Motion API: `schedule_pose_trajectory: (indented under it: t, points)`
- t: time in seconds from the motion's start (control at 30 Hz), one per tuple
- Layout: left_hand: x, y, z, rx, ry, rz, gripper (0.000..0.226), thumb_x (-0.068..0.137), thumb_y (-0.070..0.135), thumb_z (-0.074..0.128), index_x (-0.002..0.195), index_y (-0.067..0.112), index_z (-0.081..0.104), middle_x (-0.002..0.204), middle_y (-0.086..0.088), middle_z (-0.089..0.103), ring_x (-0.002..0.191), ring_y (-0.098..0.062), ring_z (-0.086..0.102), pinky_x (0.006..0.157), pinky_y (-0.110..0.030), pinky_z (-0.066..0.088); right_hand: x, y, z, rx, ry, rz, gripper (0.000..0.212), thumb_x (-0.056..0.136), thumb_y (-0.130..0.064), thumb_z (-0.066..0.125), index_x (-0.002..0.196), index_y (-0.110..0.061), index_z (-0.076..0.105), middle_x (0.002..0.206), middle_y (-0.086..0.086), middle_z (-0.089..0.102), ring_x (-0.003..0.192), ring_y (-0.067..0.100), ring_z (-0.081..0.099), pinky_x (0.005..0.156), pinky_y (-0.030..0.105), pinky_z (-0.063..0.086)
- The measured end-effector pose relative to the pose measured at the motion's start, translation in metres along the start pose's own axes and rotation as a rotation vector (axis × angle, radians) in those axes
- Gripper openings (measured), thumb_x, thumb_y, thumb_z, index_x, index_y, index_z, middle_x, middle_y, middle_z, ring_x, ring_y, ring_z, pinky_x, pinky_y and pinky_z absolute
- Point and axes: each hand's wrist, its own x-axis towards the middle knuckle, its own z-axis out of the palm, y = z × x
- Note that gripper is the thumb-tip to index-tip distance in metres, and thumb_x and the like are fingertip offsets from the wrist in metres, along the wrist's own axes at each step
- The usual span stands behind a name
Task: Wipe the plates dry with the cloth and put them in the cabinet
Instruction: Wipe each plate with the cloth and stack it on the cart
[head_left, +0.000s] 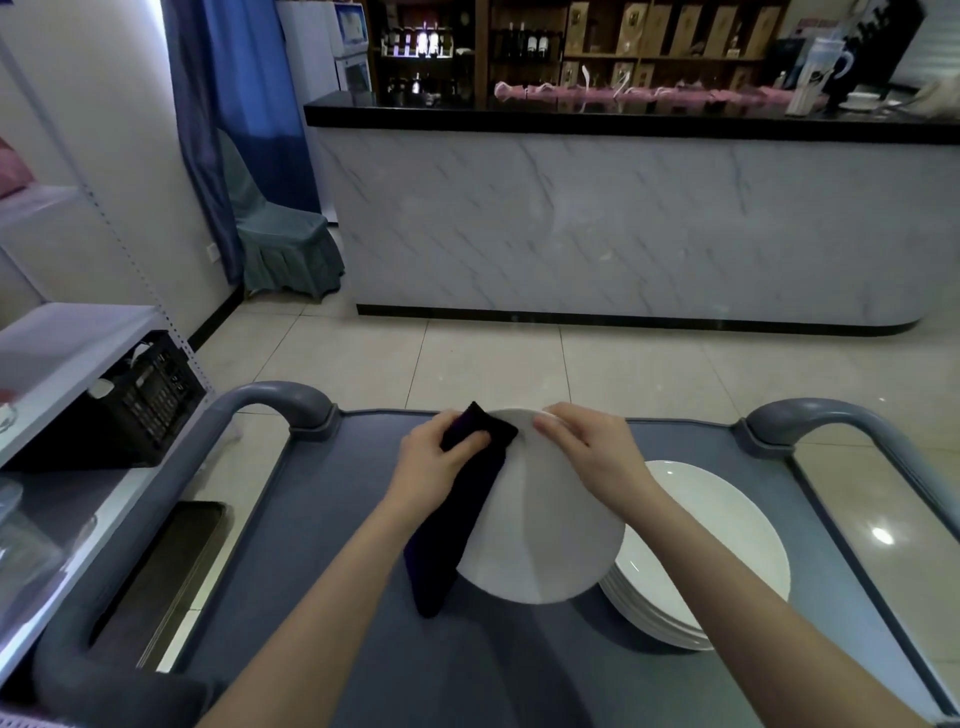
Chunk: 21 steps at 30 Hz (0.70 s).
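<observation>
While you are holding the white plate (550, 525) tilted above the grey cart (337, 519), your left hand (441, 460) is pinching the dark cloth (454, 530) over the plate's left rim, the rest of the cloth hanging down beside it. Your right hand (589, 452) is gripping the far rim, fingers curled over the edge. By my reading, you are working through the wiping step on this one plate. A stack of plates (727, 530) is waiting on the cart, just right of and partly under the held plate. Next, you are likely needing to turn the plate and run the cloth round the remaining rim and face. I cannot tell which unit is the cabinet.
</observation>
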Motion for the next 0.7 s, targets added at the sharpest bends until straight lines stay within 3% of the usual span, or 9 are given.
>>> schedule_pose_trajectory:
  t: [0.1, 0.17, 0.27, 0.37, 0.47, 0.57, 0.63, 0.7]
  points:
    - [-0.009, -0.011, 0.005, -0.050, 0.148, -0.061, 0.013, 0.091, 0.035, 0.066, 0.087, 0.023, 0.065, 0.078, 0.011, 0.070, 0.073, -0.006, 0.066, 0.064, -0.022, 0.052, -0.013, 0.004, 0.008, 0.163, 0.205, 0.126, 0.038, 0.101, -0.032, 0.055, 0.078, -0.001, 0.058, 0.069, 0.012, 0.050, 0.062, 0.009, 0.039, 0.057, 0.023, 0.030]
    - [-0.015, -0.019, 0.008, -0.097, 0.186, -0.147, 0.015, 0.093, 0.039, 0.062, 0.090, 0.025, 0.063, 0.084, 0.008, 0.070, 0.082, -0.011, 0.067, 0.070, -0.028, 0.054, -0.021, 0.009, 0.014, 0.289, 0.333, 0.232, 0.039, 0.101, -0.032, 0.055, 0.079, 0.000, 0.057, 0.070, 0.012, 0.049, 0.062, 0.008, 0.039, 0.058, 0.024, 0.031]
    - [-0.021, -0.024, 0.009, -0.182, 0.149, -0.216, 0.021, 0.097, 0.044, 0.055, 0.096, 0.024, 0.062, 0.093, 0.004, 0.069, 0.088, -0.014, 0.066, 0.075, -0.031, 0.054, -0.029, 0.014, 0.018, 0.425, 0.408, 0.315, 0.031, 0.102, -0.034, 0.052, 0.081, -0.015, 0.065, 0.072, 0.001, 0.058, 0.064, 0.005, 0.048, 0.059, 0.019, 0.039]
    - [-0.022, -0.021, 0.008, -0.151, 0.158, -0.169, 0.015, 0.096, 0.035, 0.061, 0.095, 0.021, 0.064, 0.090, 0.003, 0.071, 0.085, -0.013, 0.068, 0.074, -0.032, 0.055, -0.032, 0.015, 0.015, 0.382, 0.331, 0.268, 0.025, 0.103, -0.035, 0.051, 0.086, -0.029, 0.068, 0.079, -0.012, 0.065, 0.069, -0.004, 0.054, 0.059, 0.009, 0.041]
    - [-0.017, -0.010, 0.004, -0.108, 0.166, -0.087, 0.009, 0.092, 0.028, 0.067, 0.086, 0.021, 0.065, 0.077, 0.012, 0.070, 0.073, -0.006, 0.066, 0.064, -0.019, 0.050, -0.028, 0.012, 0.006, 0.277, 0.253, 0.191, 0.026, 0.103, -0.032, 0.051, 0.080, -0.032, 0.062, 0.073, -0.014, 0.061, 0.066, -0.002, 0.051, 0.059, 0.010, 0.038]
    - [-0.011, 0.004, -0.001, 0.015, 0.022, 0.027, 0.009, 0.087, 0.027, 0.073, 0.081, 0.027, 0.066, 0.073, 0.018, 0.069, 0.066, 0.003, 0.062, 0.059, -0.011, 0.045, -0.023, 0.005, 0.003, 0.136, 0.075, 0.099, 0.023, 0.102, -0.031, 0.054, 0.082, -0.036, 0.062, 0.072, -0.020, 0.062, 0.071, -0.004, 0.054, 0.064, 0.009, 0.039]
    - [-0.010, 0.009, 0.000, 0.077, -0.057, 0.053, 0.009, 0.084, 0.028, 0.076, 0.081, 0.026, 0.068, 0.074, 0.014, 0.070, 0.067, 0.001, 0.063, 0.059, -0.012, 0.045, -0.022, 0.000, 0.005, 0.085, 0.008, 0.068, 0.017, 0.101, -0.031, 0.056, 0.089, -0.033, 0.067, 0.079, -0.024, 0.066, 0.081, -0.009, 0.058, 0.069, 0.007, 0.039]
    - [-0.012, 0.007, 0.001, 0.075, -0.026, 0.032, 0.010, 0.083, 0.030, 0.076, 0.083, 0.022, 0.069, 0.076, 0.008, 0.071, 0.068, -0.004, 0.063, 0.061, -0.017, 0.047, -0.021, -0.001, 0.007, 0.094, 0.028, 0.063, 0.017, 0.100, -0.030, 0.057, 0.090, -0.029, 0.070, 0.079, -0.020, 0.068, 0.080, -0.006, 0.058, 0.069, 0.008, 0.039]
